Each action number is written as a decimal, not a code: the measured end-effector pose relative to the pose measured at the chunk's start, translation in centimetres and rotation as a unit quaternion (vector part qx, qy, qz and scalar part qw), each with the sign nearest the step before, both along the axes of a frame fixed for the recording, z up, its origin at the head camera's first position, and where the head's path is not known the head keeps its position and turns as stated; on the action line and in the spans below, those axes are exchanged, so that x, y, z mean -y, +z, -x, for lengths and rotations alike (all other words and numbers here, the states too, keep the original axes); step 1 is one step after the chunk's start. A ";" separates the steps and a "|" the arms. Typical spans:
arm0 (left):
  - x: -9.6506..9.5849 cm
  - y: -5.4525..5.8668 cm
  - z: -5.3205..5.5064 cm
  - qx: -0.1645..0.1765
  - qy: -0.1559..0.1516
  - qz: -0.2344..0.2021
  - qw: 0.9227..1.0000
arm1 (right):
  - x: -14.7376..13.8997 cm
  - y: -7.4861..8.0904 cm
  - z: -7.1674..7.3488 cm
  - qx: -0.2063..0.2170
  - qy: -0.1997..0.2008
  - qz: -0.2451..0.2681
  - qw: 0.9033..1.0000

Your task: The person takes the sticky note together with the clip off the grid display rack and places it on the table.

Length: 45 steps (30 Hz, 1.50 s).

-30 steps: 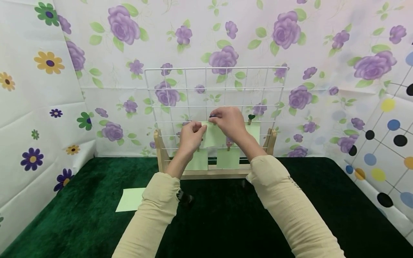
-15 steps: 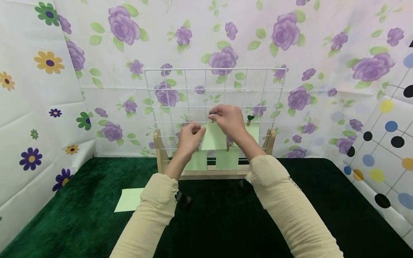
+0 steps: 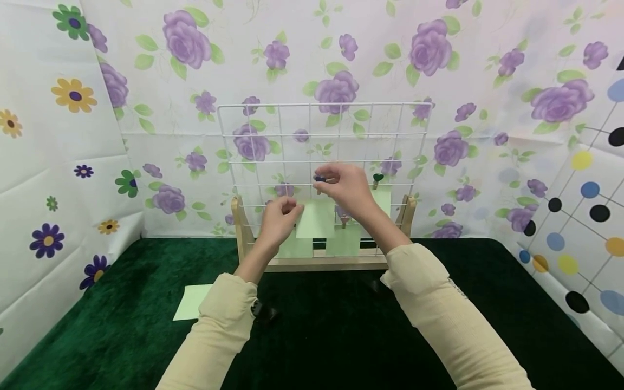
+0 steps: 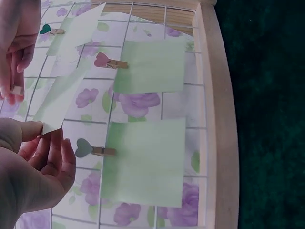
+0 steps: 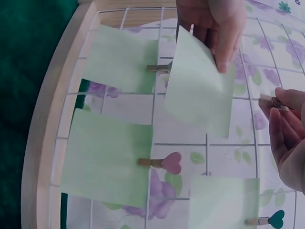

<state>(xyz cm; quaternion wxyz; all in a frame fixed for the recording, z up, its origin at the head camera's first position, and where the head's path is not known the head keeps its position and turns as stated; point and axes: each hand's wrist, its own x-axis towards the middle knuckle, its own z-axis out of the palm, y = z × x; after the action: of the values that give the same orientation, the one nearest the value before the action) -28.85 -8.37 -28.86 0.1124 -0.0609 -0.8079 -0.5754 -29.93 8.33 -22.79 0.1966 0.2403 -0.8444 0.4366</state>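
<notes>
My left hand (image 3: pixel 279 221) pinches a pale green paper sheet (image 3: pixel 316 221) by its upper left corner, in front of a white wire grid (image 3: pixel 325 104). Between thumb and fingers of my right hand (image 3: pixel 348 187) is a small wooden clothespin (image 5: pixel 268 100) with a dark heart, apart from the sheet. Several other sheets hang on the grid: one under a pink-heart clothespin (image 5: pixel 164 163), one under a grey-heart clothespin (image 4: pixel 95 149), and one at right under a green-heart clothespin (image 3: pixel 377 180). The left wrist view shows the held sheet standing off the grid.
A wooden stand (image 3: pixel 331 264) holds the grid upright on a dark green cloth (image 3: pixel 331 336). Another pale green sheet (image 3: pixel 191 302) lies on the cloth beside the left forearm. Floral sheeting (image 3: pixel 185 38) rises behind and at the sides.
My left hand has moved down and left with the sheet, which now hangs lower. The clothespin in my right hand, near the sheet's top edge before, now stands clear of it.
</notes>
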 end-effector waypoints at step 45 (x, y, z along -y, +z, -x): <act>8.9 -8.1 -4.7 0.107 -0.056 0.059 0.991 | -9.0 -10.5 -3.0 0.164 0.047 -0.031 0.985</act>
<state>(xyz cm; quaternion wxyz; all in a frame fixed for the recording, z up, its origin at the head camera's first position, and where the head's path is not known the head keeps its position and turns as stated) -24.14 -17.32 -37.00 -0.0111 -0.0505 -0.8429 -0.5356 -26.90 17.35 -33.28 0.0276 0.2106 -0.8663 0.4521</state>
